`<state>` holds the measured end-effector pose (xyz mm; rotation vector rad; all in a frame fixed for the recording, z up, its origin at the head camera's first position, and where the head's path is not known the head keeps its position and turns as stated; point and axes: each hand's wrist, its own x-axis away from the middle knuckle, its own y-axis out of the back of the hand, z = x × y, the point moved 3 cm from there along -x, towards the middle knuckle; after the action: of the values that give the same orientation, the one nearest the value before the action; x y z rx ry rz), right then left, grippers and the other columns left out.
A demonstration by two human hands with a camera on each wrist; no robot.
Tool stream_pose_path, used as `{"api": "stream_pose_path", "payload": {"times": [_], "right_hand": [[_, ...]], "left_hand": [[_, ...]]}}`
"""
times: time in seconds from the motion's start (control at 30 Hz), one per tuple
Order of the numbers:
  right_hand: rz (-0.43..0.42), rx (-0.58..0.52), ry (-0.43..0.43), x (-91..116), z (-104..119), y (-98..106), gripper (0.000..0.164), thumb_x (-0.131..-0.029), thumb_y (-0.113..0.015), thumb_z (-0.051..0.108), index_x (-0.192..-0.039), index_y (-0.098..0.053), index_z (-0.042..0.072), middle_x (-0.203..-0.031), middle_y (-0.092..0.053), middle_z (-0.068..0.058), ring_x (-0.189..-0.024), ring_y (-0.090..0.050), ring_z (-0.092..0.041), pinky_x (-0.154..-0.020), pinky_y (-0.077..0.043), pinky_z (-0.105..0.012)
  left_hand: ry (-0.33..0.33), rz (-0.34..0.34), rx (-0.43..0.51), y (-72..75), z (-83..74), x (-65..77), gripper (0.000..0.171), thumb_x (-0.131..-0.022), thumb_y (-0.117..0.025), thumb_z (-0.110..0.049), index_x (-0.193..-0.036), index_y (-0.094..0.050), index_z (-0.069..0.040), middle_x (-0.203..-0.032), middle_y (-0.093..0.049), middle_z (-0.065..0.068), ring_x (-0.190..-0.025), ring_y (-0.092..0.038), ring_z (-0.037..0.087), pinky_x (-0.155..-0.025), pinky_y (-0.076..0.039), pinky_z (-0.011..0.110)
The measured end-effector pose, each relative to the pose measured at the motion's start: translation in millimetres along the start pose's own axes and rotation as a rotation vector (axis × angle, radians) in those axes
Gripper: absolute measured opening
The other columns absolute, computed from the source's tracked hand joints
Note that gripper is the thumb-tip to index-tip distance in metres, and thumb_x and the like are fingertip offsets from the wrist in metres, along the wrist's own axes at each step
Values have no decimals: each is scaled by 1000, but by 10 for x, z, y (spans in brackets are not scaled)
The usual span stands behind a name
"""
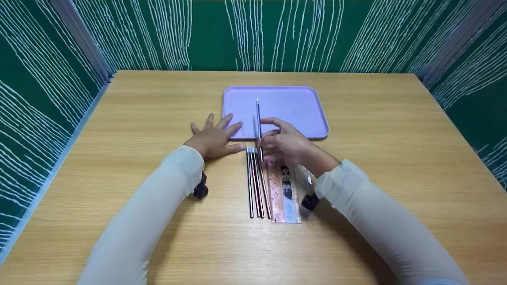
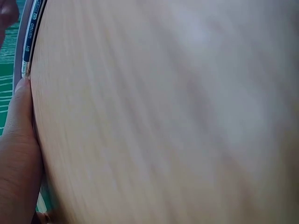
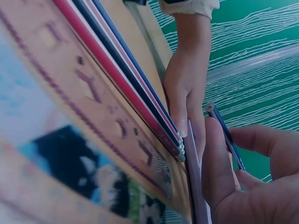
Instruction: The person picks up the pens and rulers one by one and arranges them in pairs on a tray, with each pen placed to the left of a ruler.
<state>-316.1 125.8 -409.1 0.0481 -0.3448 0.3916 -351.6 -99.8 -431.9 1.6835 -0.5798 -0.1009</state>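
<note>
My right hand pinches a dark pencil between thumb and fingers, its white-tipped end pointing away over the purple tray. Below it, several striped pencils lie side by side on the table, with their white-tipped ends near the tray's front edge. My left hand lies flat with fingers spread. Two of its fingertips overlap the tray's left side, and its thumb tip is right at the pencil ends. In the left wrist view that thumb meets the end of a blue pencil lettered HB.
Right of the pencils lie a pink stencil ruler, a ruler with a printed cartoon and a clear one partly hidden by my right wrist. Green walls with white streaks stand around the wooden table.
</note>
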Motion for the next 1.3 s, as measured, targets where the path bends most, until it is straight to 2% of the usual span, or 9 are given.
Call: {"api": "stream_pose_path", "payload": {"times": [0.2,0.57,0.87,1.03,1.3], "right_hand": [[-19,32,11,-129,61,0,76,-92,-68,0,-156,-38,28,-126,-58,-15,-91,-72,-30,-80,-63,-47],[-62,32,9,-330,122,27,77,-91,-69,1,-157,-40,27,-131,-59,-17,-103,-71,-33,-80,-63,-44],[-98,60,16,-487,170,50,76,-91,-70,1,-157,-41,25,-126,-62,-14,-105,-71,-32,-81,-63,-42],[-118,76,2,-591,185,37,75,-92,-69,2,-156,-42,28,-126,-62,-13,-105,-71,-31,-79,-64,-41],[-122,50,-27,-725,193,26,73,-93,-68,1,-155,-44,30,-127,-61,-15,-105,-70,-30,-82,-63,-42]], "left_hand": [[2,4,-12,-6,-4,-3,89,-87,-33,-89,-162,-10,-47,-174,8,-6,-155,10,52,-104,2,90],[18,5,5,-4,6,7,89,-87,-35,-89,-162,-10,-48,-174,8,-7,-155,12,50,-106,4,89],[13,10,2,-7,5,-8,88,-87,-33,-89,-162,-9,-49,-174,9,-6,-155,13,51,-105,4,89],[15,11,-7,-12,9,-17,88,-87,-33,-89,-162,-8,-49,-174,9,-6,-154,12,52,-105,3,89],[18,16,-3,0,2,-21,88,-88,-33,-88,-162,-8,-48,-174,9,-6,-154,13,52,-105,3,89]]}}
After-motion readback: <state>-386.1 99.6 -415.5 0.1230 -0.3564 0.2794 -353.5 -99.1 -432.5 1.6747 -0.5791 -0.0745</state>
